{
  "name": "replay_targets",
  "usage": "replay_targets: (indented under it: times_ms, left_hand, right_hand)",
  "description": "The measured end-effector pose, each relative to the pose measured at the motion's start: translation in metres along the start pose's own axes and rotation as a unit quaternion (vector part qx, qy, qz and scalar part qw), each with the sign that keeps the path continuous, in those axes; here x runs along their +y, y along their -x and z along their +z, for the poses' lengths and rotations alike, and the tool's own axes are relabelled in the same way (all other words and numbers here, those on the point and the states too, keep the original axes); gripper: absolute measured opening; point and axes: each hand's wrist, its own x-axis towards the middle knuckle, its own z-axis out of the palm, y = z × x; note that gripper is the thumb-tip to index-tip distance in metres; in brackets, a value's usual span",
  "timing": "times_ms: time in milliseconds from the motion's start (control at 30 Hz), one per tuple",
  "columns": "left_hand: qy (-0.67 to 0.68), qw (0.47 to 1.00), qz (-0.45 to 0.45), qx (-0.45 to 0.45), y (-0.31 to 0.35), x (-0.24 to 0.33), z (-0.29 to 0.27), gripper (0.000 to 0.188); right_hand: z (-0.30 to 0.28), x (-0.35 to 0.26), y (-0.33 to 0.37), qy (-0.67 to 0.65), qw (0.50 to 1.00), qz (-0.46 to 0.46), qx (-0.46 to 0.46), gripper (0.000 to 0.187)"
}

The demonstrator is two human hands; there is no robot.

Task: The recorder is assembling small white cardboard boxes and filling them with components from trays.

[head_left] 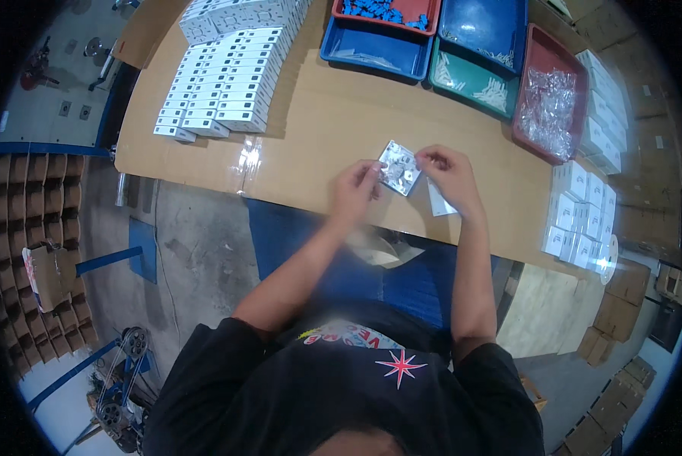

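Note:
Over the near part of the cardboard-covered table is a small square plate (399, 168), silvery and white with mixed shapes on its upper face. My left hand (354, 187) pinches its left edge between thumb and fingers. At its upper right edge, my right hand (445, 169) has its fingertips pressed together; whatever they hold is too small to tell. A flat white piece (439, 200), possibly card or a box, lies partly hidden below my right hand.
Stacked white boxes (227, 83) stand at the far left, more white boxes (579, 209) at the right. Across the back are a blue tray (375, 67), a green tray (474, 102) with white plastic parts, and a red tray (561, 152) with clear bags. The cardboard tabletop (310, 144) ends near my forearms.

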Motion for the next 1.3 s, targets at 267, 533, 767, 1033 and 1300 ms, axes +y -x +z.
replay_targets:
  times_ms: [267, 533, 767, 1033, 1300]
  left_hand:
    - [0.0, 1.0, 0.0, 0.001, 0.005, 0.008, 0.003, 0.015]
    - [0.01, 1.0, 0.001, -0.017, 0.005, 0.006, 0.003, 0.016]
    - [-0.01, 0.999, 0.015, -0.052, 0.007, 0.01, 0.006, 0.023]
    - [-0.009, 0.999, 0.01, -0.045, 0.005, 0.009, 0.0, 0.023]
    - [-0.011, 0.999, -0.01, -0.043, 0.003, 0.005, -0.002, 0.024]
  right_hand:
    - [0.02, -0.014, 0.036, -0.063, 0.997, 0.048, 0.026, 0.016]
    - [0.025, -0.011, 0.038, -0.009, 0.999, 0.042, 0.019, 0.017]
    - [0.032, 0.006, 0.034, -0.036, 0.999, 0.004, 0.032, 0.018]
    - [0.04, -0.002, 0.033, -0.086, 0.992, 0.016, 0.088, 0.011]
    - [0.049, 0.009, 0.032, -0.06, 0.99, 0.038, 0.119, 0.011]
